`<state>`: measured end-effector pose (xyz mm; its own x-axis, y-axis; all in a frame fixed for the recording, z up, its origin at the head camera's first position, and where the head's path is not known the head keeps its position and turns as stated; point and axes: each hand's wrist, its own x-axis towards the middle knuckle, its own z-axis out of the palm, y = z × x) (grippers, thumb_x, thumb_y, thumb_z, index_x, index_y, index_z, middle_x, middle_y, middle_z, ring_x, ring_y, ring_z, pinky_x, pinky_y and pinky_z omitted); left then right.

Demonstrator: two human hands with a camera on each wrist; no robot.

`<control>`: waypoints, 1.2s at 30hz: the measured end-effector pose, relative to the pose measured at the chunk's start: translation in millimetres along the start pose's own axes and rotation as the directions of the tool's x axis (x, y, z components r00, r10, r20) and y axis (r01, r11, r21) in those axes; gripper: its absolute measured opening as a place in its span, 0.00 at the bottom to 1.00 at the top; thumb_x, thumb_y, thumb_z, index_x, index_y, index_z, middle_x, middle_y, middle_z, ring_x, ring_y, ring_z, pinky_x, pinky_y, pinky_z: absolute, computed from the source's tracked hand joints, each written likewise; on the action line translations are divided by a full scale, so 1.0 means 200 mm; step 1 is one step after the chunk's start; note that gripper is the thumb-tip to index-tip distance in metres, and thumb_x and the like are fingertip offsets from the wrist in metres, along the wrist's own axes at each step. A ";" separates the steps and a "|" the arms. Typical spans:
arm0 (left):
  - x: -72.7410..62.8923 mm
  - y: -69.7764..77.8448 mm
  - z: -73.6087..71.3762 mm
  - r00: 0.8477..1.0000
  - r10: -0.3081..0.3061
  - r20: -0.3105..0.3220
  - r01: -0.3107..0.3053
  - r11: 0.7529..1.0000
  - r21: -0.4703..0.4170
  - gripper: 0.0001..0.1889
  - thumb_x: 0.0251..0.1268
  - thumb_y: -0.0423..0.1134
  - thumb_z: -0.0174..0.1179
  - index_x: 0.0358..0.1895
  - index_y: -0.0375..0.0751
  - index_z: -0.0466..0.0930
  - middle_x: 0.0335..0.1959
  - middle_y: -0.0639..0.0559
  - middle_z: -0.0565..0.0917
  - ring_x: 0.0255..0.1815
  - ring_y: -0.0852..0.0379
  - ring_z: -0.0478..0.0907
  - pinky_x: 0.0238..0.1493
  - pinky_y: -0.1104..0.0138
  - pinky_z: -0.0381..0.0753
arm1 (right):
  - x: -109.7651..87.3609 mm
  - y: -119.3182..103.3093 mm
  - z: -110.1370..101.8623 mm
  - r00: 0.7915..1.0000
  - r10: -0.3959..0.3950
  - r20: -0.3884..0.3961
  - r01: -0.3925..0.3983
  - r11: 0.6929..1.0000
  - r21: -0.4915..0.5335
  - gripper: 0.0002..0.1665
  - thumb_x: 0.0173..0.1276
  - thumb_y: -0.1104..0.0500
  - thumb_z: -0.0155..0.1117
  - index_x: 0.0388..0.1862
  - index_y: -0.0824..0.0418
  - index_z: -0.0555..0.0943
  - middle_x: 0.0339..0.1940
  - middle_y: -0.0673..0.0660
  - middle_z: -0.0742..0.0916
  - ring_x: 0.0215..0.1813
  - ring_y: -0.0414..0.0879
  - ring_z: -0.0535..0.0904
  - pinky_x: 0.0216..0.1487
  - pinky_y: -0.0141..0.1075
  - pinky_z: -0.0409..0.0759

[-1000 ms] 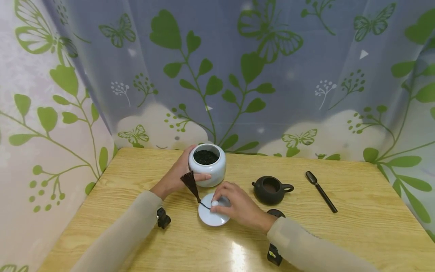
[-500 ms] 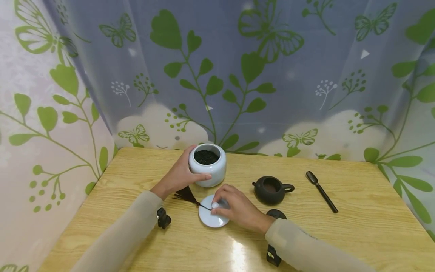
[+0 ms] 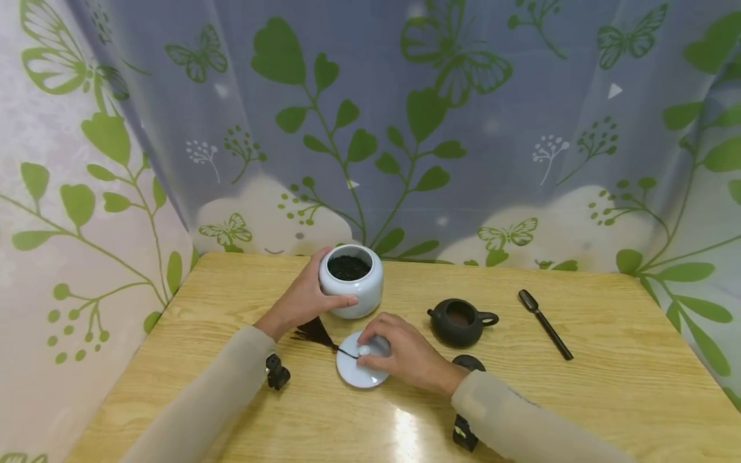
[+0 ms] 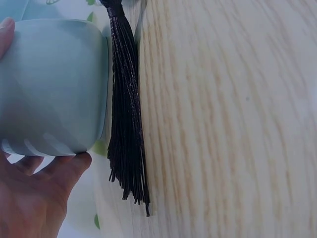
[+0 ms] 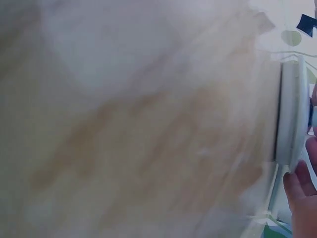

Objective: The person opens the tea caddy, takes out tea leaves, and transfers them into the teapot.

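1. While my left hand (image 3: 303, 299) curls about the white jar (image 3: 363, 296), its thumb lies across the near side and its fingers wrap the far left; the grip is only as wide as the jar's body.
2. The jar sits mouth up toward the back of the wooden table (image 3: 324, 424), left of the middle, and I can see dark, crumbly leaves (image 3: 350, 268) inside it.
3. With my right hand (image 3: 405, 354) I pinch the knob (image 3: 363, 350) of the white lid (image 3: 353, 375) between thumb and fingertips, nearly closed on it.
4. The lid is just in front of the jar, apart from it, knob upward and low at the tabletop; whether its whole rim touches the wood I cannot tell.
5. From the knob a thin cord (image 3: 346, 353) runs left to a dark tassel (image 3: 316, 332), spread on the wood beside my left wrist.
6. To the right of the jar stands a dark teapot (image 3: 457, 328), uncovered, its spout to the left and handle to the right.
7. Beyond it lies a dark scoop (image 3: 545, 323), slanting; a dark round piece (image 3: 469, 363) is partly hidden by my right wrist.
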<state>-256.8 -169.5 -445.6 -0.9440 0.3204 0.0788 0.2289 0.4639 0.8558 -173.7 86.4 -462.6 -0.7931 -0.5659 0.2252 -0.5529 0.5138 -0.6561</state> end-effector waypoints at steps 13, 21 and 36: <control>0.00 -0.01 0.01 1.000 -0.008 -0.003 0.008 0.999 -0.038 0.66 0.55 0.53 0.86 0.90 0.48 0.47 0.81 0.47 0.69 0.80 0.43 0.70 0.83 0.40 0.63 | -0.02 -0.04 -0.21 0.996 0.025 -0.082 -0.021 0.998 0.053 0.12 0.73 0.55 0.79 0.53 0.52 0.89 0.54 0.44 0.88 0.61 0.47 0.85 0.68 0.46 0.84; 0.00 -0.01 0.01 1.000 0.002 -0.006 -0.003 0.999 -0.046 0.65 0.55 0.51 0.86 0.89 0.47 0.48 0.82 0.46 0.68 0.81 0.43 0.68 0.84 0.39 0.60 | -0.06 0.01 -0.39 0.985 0.051 -0.168 -0.040 0.997 0.070 0.13 0.76 0.55 0.77 0.57 0.49 0.88 0.55 0.47 0.88 0.57 0.52 0.87 0.61 0.47 0.88; 0.01 -0.02 0.01 1.000 -0.005 0.001 0.005 0.999 -0.053 0.66 0.56 0.53 0.86 0.90 0.48 0.47 0.82 0.46 0.67 0.82 0.42 0.68 0.84 0.39 0.61 | -0.27 0.18 -0.63 0.956 0.167 -0.242 -0.157 0.986 0.057 0.17 0.80 0.54 0.72 0.64 0.52 0.85 0.59 0.51 0.88 0.58 0.47 0.85 0.63 0.50 0.86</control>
<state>-258.4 -168.9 -449.4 -0.9449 0.3188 0.0736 0.2108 0.4211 0.8822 -183.8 216.5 -407.1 -0.9121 -0.2990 0.2805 -0.4057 0.5588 -0.7233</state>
